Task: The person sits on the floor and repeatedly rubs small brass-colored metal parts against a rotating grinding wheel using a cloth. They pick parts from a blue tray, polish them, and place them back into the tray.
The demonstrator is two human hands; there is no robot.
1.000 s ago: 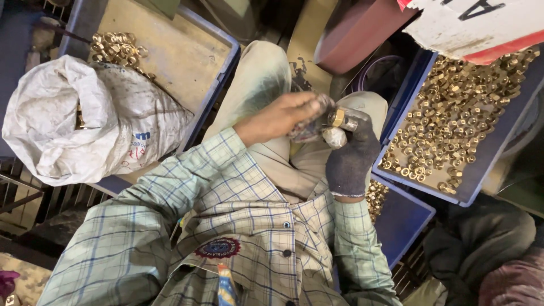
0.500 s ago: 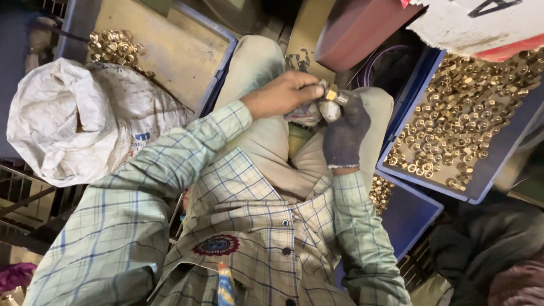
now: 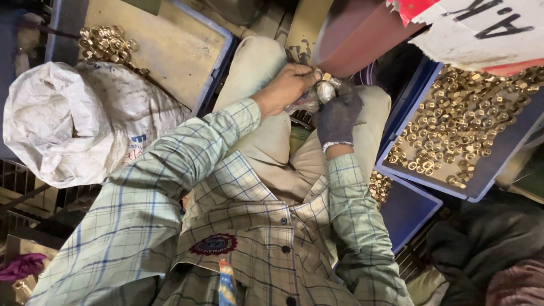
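Two hands met above your lap. Your left hand (image 3: pixel 286 88), bare, had its fingers curled shut around one end of a small silvery metal piece (image 3: pixel 325 90), with a brass nut (image 3: pixel 326 76) showing just above it. Your right hand (image 3: pixel 338 115), in a dark glove, closed on the same piece from the other side, so both grips touched it at once; how tightly either held, I could not tell. A crumpled clear plastic wrap (image 3: pixel 302 104) hung under the piece, between the two hands. All of this sat over your beige trousers (image 3: pixel 266 136), near the knees.

On your right lay a blue tray (image 3: pixel 481 181) filled with loose brass nuts (image 3: pixel 459 124), well apart from your hands. On your left stood a second blue tray (image 3: pixel 212 73) with a bare tan floor and a small heap of brass rings (image 3: pixel 106 42) in its far corner. A white woven sack (image 3: pixel 68 124) rested against that tray's near edge. A dull red box (image 3: pixel 357 34) stood just beyond your hands.
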